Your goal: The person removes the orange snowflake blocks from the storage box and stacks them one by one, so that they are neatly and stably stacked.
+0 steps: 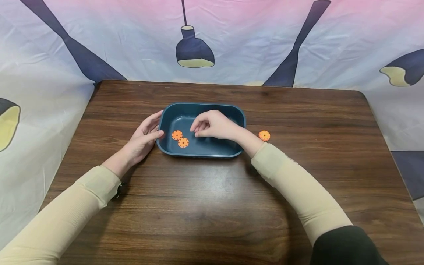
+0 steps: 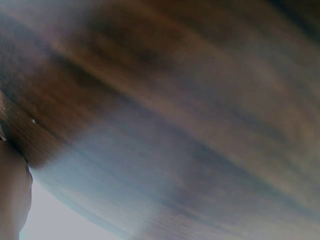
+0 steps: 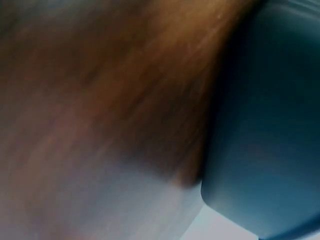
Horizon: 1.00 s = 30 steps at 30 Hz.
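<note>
A dark teal rectangular plastic box (image 1: 202,151) stands on the wooden table. Two orange notched plastic discs, one disc (image 1: 177,135) slightly overlapping the other disc (image 1: 183,142), lie in its left part. My left hand (image 1: 140,141) holds the box's left end, thumb over the rim and fingers along the outside. Over the middle of the box hangs my right hand (image 1: 215,126), fingers loosely bent and thumb apart from the index fingertip, with nothing visible between them. The box's outer wall (image 3: 265,130) fills the right of the right wrist view.
Another orange notched disc (image 1: 264,135) lies on the table (image 1: 198,206) just right of the box, close to my right forearm. Behind the table hangs a cloth backdrop (image 1: 238,40) printed with lamps. The left wrist view shows mostly blurred wood.
</note>
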Each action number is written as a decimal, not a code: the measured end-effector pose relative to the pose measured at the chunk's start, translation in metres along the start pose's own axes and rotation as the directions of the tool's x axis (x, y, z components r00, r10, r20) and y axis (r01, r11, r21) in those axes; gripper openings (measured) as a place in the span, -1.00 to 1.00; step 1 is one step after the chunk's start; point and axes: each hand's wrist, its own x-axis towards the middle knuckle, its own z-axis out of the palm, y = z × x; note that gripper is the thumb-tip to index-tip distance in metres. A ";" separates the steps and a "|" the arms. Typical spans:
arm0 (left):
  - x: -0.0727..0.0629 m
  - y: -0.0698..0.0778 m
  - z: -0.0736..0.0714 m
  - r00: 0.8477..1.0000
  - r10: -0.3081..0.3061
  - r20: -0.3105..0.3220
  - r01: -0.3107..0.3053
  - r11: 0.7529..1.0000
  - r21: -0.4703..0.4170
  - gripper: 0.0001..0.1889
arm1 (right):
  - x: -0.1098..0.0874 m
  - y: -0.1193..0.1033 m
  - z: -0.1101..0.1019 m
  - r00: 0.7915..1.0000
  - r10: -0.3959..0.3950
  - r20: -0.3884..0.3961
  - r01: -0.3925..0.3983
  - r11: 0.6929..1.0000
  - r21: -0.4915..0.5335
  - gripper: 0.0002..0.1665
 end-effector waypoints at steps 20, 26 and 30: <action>0.000 -0.001 -0.001 1.000 0.004 0.011 -0.004 1.000 0.002 -0.39 | 0.021 -0.007 0.027 0.998 0.008 0.061 -0.002 0.995 -0.103 -0.72; 0.001 -0.002 -0.001 1.000 0.006 0.016 -0.006 1.000 -0.008 -0.39 | 0.023 -0.007 0.032 0.997 0.003 0.082 0.012 0.984 -0.179 -0.72; 0.001 -0.002 -0.001 1.000 0.011 0.019 -0.011 1.000 -0.009 -0.39 | 0.025 -0.007 0.035 0.996 -0.007 0.085 0.026 0.972 -0.233 -0.70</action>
